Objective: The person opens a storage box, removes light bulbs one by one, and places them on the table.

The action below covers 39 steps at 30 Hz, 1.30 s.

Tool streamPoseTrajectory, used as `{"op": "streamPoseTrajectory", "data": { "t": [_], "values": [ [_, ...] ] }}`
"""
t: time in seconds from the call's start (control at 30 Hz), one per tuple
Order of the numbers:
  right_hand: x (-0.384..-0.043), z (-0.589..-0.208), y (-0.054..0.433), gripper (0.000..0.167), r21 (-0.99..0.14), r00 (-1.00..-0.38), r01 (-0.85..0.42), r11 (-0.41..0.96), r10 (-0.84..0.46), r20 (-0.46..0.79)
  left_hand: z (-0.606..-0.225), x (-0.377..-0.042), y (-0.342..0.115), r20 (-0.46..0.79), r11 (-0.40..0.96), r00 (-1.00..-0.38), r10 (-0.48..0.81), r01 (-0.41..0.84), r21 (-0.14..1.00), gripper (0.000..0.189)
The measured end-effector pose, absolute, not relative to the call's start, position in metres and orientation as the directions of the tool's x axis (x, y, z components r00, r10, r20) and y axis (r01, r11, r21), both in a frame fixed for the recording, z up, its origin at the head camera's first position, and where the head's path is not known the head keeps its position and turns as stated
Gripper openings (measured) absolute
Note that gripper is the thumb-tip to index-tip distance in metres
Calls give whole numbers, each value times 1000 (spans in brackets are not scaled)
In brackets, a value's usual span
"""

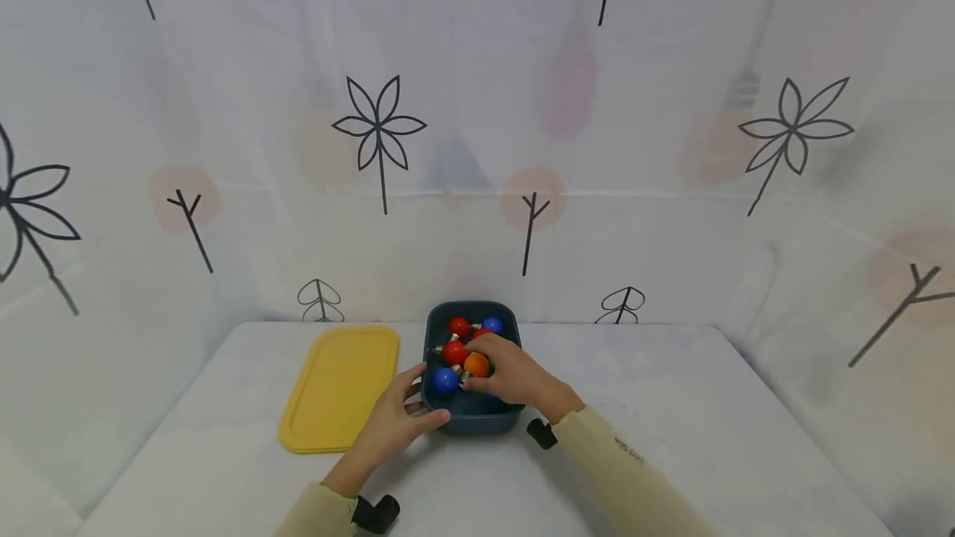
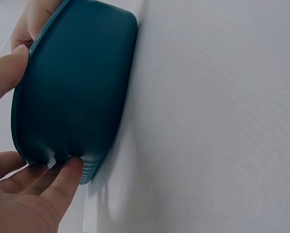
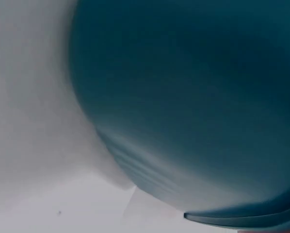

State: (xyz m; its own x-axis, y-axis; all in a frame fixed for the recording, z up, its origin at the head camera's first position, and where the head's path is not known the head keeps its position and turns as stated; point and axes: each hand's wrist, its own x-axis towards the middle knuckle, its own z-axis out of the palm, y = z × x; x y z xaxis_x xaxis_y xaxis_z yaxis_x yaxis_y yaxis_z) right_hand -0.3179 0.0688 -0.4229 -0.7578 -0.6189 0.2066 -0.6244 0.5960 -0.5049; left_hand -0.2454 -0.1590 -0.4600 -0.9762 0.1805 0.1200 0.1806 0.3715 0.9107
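A dark teal plastic container (image 1: 479,424) stands on the table and holds several small round light bulbs with metal screw bases. My left hand (image 1: 394,419) holds its near left corner, thumb at the near rim and fingers against the left side; the left wrist view shows the same hold on the container (image 2: 77,82). Reaching in over the right rim, my right hand (image 1: 516,373) has its thumb and fingers around an orange bulb (image 1: 476,365). Close by lie a blue bulb (image 1: 445,381) and a red bulb (image 1: 454,352). The right wrist view shows mostly the container's outer wall (image 3: 184,107).
A flat yellow tray or lid (image 1: 339,388) with rounded corners lies left of the container. White cloth covers the table (image 1: 656,437). Behind it hangs a pale curtain (image 1: 462,255) printed with plants. A black wrist device (image 1: 376,514) sits at the left sleeve.
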Motion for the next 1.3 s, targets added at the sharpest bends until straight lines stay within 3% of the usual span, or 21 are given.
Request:
{"op": "streamPoseTrajectory", "data": {
  "t": [0.5,1.3],
  "values": [
    [-339,-424,65,39,-456,-776,-588,668,-625,85,-458,-243,-157,93,357,-982,164,147,923,86],
    [-346,-425,56,37,-412,-769,-584,699,-639,6,-462,-245,-158,113,358,-980,167,167,919,86]
  ]
}}
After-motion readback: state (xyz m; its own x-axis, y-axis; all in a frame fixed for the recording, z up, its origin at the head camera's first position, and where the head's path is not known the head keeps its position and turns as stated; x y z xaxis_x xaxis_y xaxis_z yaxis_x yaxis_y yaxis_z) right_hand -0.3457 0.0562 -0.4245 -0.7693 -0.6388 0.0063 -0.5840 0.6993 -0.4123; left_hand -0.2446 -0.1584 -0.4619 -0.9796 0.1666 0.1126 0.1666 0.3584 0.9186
